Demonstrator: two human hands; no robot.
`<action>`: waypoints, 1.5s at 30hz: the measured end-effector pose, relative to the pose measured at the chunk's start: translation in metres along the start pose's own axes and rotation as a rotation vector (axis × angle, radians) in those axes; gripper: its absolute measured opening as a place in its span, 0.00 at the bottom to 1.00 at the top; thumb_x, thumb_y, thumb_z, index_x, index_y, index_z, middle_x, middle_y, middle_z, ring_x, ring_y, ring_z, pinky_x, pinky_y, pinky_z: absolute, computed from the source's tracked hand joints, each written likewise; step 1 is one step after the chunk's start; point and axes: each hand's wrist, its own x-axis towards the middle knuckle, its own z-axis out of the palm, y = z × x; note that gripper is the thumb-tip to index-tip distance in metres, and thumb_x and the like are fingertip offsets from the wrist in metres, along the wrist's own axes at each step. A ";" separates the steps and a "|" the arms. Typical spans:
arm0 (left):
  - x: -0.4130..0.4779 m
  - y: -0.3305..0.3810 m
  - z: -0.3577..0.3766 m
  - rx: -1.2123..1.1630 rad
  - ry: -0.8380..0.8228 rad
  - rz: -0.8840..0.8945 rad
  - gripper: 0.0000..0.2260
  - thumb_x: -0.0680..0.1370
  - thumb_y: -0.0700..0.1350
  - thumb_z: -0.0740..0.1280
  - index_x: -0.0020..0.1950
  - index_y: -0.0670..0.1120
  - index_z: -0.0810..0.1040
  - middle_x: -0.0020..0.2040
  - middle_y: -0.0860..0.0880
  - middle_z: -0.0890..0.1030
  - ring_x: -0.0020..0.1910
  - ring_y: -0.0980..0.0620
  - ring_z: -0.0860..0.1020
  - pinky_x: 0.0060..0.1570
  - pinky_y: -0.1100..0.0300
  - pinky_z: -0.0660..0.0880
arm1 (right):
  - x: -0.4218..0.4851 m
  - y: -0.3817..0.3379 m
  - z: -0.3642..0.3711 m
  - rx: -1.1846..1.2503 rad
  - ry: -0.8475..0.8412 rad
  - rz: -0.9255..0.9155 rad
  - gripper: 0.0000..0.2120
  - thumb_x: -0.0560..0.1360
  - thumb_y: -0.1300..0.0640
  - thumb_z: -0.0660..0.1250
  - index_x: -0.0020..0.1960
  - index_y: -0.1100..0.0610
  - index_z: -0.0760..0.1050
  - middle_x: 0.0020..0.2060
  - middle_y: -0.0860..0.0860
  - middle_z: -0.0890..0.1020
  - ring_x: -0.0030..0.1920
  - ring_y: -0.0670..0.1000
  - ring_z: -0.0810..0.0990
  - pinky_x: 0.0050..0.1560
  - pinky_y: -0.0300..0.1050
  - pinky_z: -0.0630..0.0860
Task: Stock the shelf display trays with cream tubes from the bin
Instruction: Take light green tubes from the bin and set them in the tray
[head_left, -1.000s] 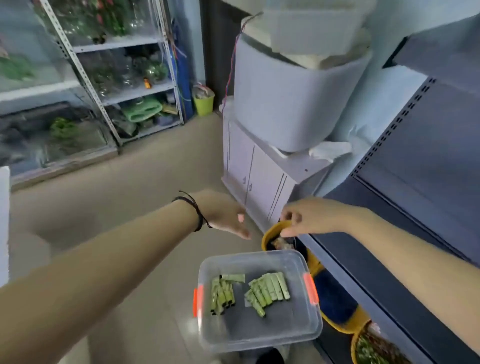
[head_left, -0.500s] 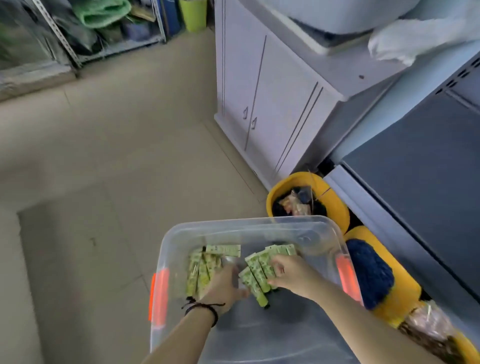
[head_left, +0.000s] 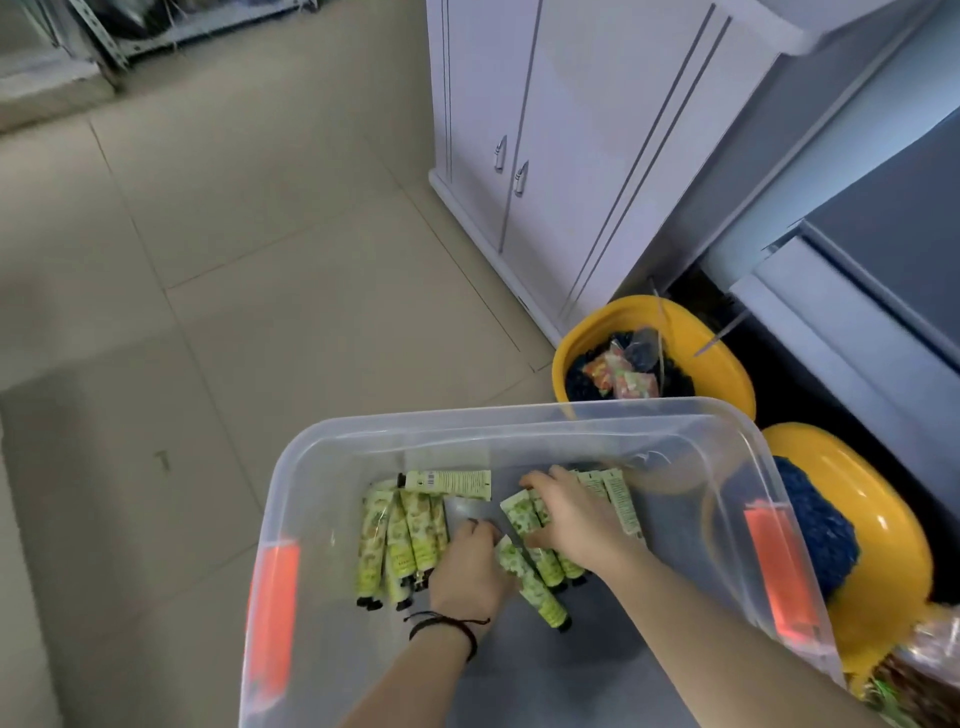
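Head view, stock check.

**Inspector:** Where is the stock?

**Assessor:** The cream tubes (head_left: 402, 538) lie on the bottom of the clear bin (head_left: 519, 411), lower centre of the frame, in two groups. One is left of centre, caps toward the bottom edge, with a crosswise tube (head_left: 447, 480) above it. The other is right of centre, under the right hand (head_left: 574, 519).

**Inspector:** And the grip?

**Assessor:** The right hand's grip is curled over several tubes of the right group, with fingers over the top and the thumb tucked at the side. The left hand (head_left: 467, 566) sits between the groups with fingers curled down. Whether its grip has a tube, I cannot tell.

**Inspector:** What do you recommend for the pick-up?

**Assessor:** Gather the tubes parallel with caps one way, so they need no re-sorting later. Take only what the grip spans, because smooth tubes will likely slip from a loose bundle. Use the left hand to square the diagonal tube (head_left: 535, 592) against the bundle, then lift clear of the bin wall. No display trays are in view. The yellow basins (head_left: 644, 307) stand just beside the bin at right, so a dropped tube could land there.
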 end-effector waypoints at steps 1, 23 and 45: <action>0.000 -0.001 0.001 -0.026 0.002 -0.001 0.17 0.70 0.48 0.71 0.56 0.48 0.72 0.56 0.51 0.71 0.51 0.51 0.74 0.47 0.59 0.73 | 0.000 0.000 0.001 0.007 0.014 -0.010 0.27 0.70 0.54 0.74 0.66 0.51 0.68 0.58 0.50 0.71 0.55 0.56 0.76 0.46 0.49 0.74; -0.130 0.125 -0.279 -0.309 0.040 0.564 0.06 0.67 0.52 0.71 0.42 0.59 0.76 0.41 0.58 0.81 0.40 0.57 0.79 0.48 0.60 0.76 | -0.151 -0.140 -0.259 0.456 0.424 -0.279 0.07 0.73 0.61 0.70 0.48 0.51 0.78 0.41 0.45 0.81 0.42 0.45 0.79 0.45 0.44 0.75; -0.510 0.498 -0.613 0.046 0.227 1.244 0.11 0.68 0.45 0.71 0.48 0.44 0.78 0.42 0.44 0.83 0.38 0.51 0.78 0.41 0.55 0.75 | -0.549 -0.283 -0.687 0.281 1.075 -0.438 0.09 0.70 0.61 0.69 0.47 0.51 0.78 0.40 0.43 0.81 0.37 0.42 0.78 0.38 0.36 0.76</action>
